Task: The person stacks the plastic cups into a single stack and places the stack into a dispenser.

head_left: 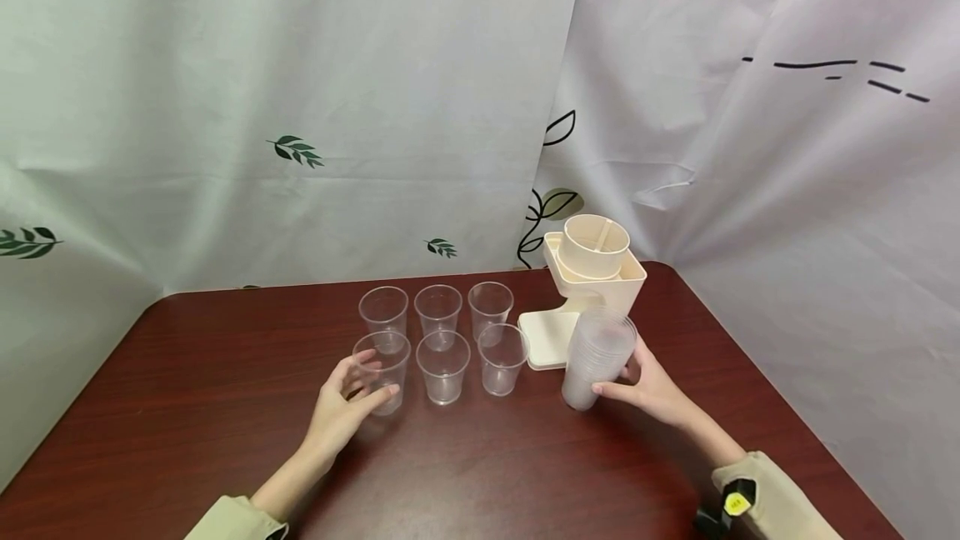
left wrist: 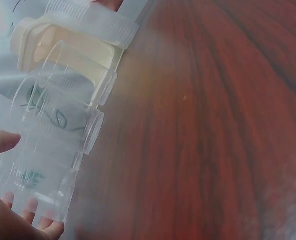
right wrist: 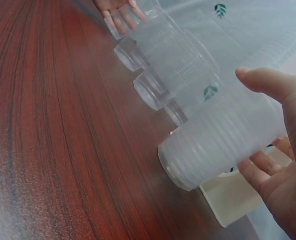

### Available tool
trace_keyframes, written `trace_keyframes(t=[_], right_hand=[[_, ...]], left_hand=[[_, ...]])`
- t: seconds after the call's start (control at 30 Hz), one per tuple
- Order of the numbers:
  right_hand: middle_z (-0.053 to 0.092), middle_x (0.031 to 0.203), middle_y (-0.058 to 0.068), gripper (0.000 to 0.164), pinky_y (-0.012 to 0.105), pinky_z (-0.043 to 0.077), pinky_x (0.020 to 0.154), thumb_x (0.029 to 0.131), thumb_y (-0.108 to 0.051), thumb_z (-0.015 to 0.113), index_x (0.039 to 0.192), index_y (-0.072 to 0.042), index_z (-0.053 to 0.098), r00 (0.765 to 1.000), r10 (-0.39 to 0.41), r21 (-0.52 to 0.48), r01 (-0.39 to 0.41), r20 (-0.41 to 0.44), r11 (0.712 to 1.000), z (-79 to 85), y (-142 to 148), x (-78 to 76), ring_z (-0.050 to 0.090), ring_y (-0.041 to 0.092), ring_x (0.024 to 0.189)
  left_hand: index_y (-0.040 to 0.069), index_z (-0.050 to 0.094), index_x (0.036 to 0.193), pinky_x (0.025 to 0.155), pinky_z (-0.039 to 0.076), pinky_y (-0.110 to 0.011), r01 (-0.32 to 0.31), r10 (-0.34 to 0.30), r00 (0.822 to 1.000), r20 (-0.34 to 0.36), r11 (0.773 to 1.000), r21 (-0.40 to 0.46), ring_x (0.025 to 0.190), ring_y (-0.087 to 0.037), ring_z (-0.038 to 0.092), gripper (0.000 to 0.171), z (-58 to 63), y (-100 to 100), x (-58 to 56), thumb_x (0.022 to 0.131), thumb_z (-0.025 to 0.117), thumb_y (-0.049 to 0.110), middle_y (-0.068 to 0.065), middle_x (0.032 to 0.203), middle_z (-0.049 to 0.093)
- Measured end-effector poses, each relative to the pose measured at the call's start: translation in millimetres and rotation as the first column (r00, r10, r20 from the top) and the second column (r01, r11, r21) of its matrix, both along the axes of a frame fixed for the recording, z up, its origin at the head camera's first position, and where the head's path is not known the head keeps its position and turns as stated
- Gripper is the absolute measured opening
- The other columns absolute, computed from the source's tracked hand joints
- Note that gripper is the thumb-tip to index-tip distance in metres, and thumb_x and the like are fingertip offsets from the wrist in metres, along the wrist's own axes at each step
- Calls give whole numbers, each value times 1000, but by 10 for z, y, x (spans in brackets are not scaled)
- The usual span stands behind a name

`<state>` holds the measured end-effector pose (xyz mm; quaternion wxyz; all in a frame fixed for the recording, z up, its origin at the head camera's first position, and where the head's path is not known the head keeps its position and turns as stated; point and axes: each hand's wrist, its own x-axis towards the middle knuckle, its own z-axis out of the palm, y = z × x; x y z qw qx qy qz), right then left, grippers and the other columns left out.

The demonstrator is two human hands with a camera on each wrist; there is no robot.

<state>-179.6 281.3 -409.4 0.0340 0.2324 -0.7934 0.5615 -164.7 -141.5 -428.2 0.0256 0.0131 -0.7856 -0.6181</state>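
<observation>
A clear plastic cup (head_left: 396, 357) stands at the front left of two short rows of cups. My left hand (head_left: 337, 415) holds it low, thumb in front and fingers showing through its wall; the left wrist view has the thumb (left wrist: 5, 142) on one side. Over on the right, my right hand (head_left: 656, 390) grips a tall stack of nested plastic cups (head_left: 597, 352) from its right side. The stack (right wrist: 212, 145) looks frosted in the right wrist view, with the fingers partly hidden behind it.
Other clear cups, including a front middle one (head_left: 443, 365) and a front right one (head_left: 502, 361), stand between the hands. A cream plastic stand (head_left: 621, 290) with a round ring on top and a flat base is behind the stack. A printed cloth (head_left: 375, 107) hangs behind the dark red table (head_left: 225, 357).
</observation>
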Motion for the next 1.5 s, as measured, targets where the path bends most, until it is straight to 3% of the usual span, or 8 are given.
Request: trace_keyframes(t=[0.23,0.37,0.5,0.7,1.0,1.2,1.5], right_hand=[[44,131,-13,95,17,52,87,76,7,74,150,-3,14,1000,0,4,0,-8,1000,-8,10,-12,54,-3,112],[44,130,-13,95,17,52,87,76,6,74,149,-3,14,1000,-1,4,1,0,1000,1,9,-7,54,-3,111],[43,131,-13,96,17,51,88,76,5,74,149,-3,14,1000,-11,13,11,9,1000,2,11,-3,52,-4,112],[43,130,-12,94,16,51,88,76,5,74,149,-3,15,1000,-16,19,16,8,1000,-5,11,-6,53,-4,112],[44,130,-13,93,16,51,88,76,5,74,148,-3,17,1000,-18,18,18,-1,1000,-4,6,-1,52,-4,112],[44,129,-15,92,15,51,87,76,6,73,148,-1,17,1000,-21,20,21,-15,1000,-16,17,-2,52,-5,112],[45,129,-14,92,16,52,87,76,7,74,147,0,17,1000,-12,14,13,-22,1000,-23,17,-7,53,-4,111]], left_hand=[[7,45,135,92,45,-8,-35,35,999,-19,999,33,102,2,58,58,39,5,30,84,73,13,-16,129,57],[5,47,132,89,48,-11,-57,61,997,-55,996,69,103,-4,60,54,73,18,39,84,72,9,-1,117,61],[3,48,130,87,49,-11,-70,81,993,-91,991,116,99,-3,62,52,114,41,35,84,71,5,13,105,62],[9,50,126,85,48,-11,-81,96,989,-108,988,135,98,-2,62,47,215,91,32,84,70,5,13,106,62],[6,52,120,85,49,-11,-109,124,987,-100,984,144,94,4,59,41,360,201,108,83,72,6,9,107,60],[7,54,118,85,48,-11,-141,158,981,-110,979,150,96,-1,59,39,433,223,119,83,70,3,12,107,59],[7,54,117,85,49,-11,-119,146,979,-143,976,181,94,-1,60,38,563,281,124,83,70,2,11,108,59]])
